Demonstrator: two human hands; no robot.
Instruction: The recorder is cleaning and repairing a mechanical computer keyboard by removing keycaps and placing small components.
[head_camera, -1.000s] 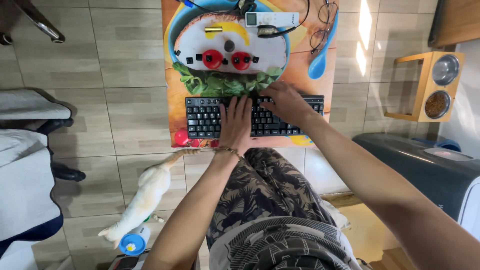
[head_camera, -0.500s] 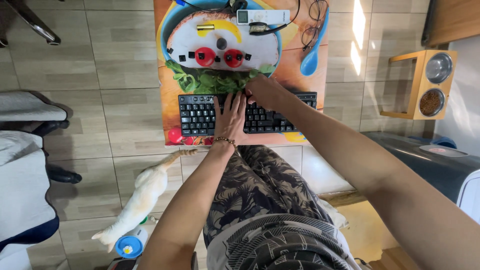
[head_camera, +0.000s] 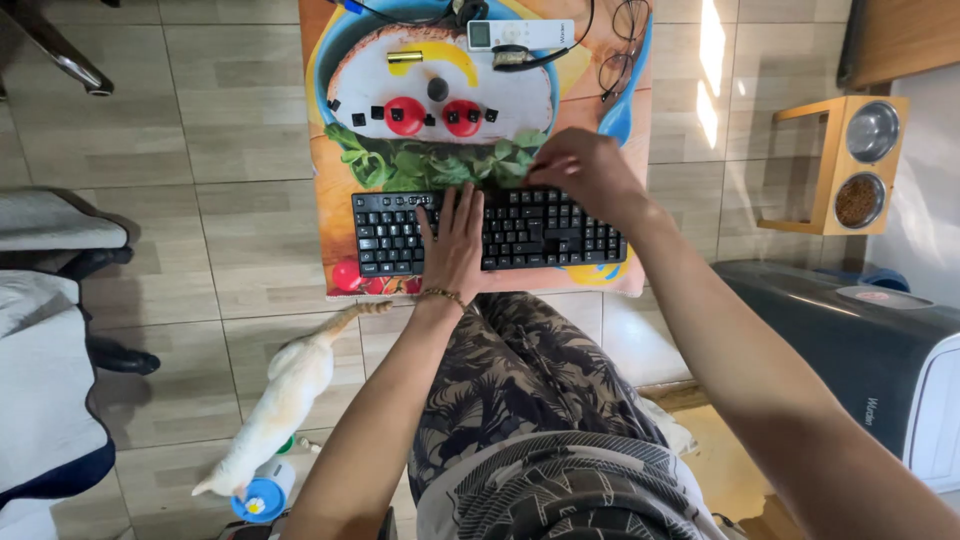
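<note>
A black keyboard (head_camera: 390, 235) lies on a small table with a colourful food-print cover (head_camera: 330, 180). My left hand (head_camera: 452, 240) rests flat on the middle of the keyboard, fingers spread. My right hand (head_camera: 585, 172) hovers at the keyboard's upper right edge with fingers bunched together; whether it pinches something is hidden. Several loose black keycaps (head_camera: 395, 113) lie scattered on the cover beyond the keyboard.
A white remote (head_camera: 520, 34), a black cable and glasses (head_camera: 622, 45) lie at the table's far end. A pale cat (head_camera: 285, 395) stands on the tile floor at lower left. A wooden pet-bowl stand (head_camera: 850, 165) and a dark appliance (head_camera: 850, 345) are at right.
My right hand has lifted from the keys to the keyboard's top edge and bunched its fingers. The left hand has stayed on the keyboard. The view has shifted.
</note>
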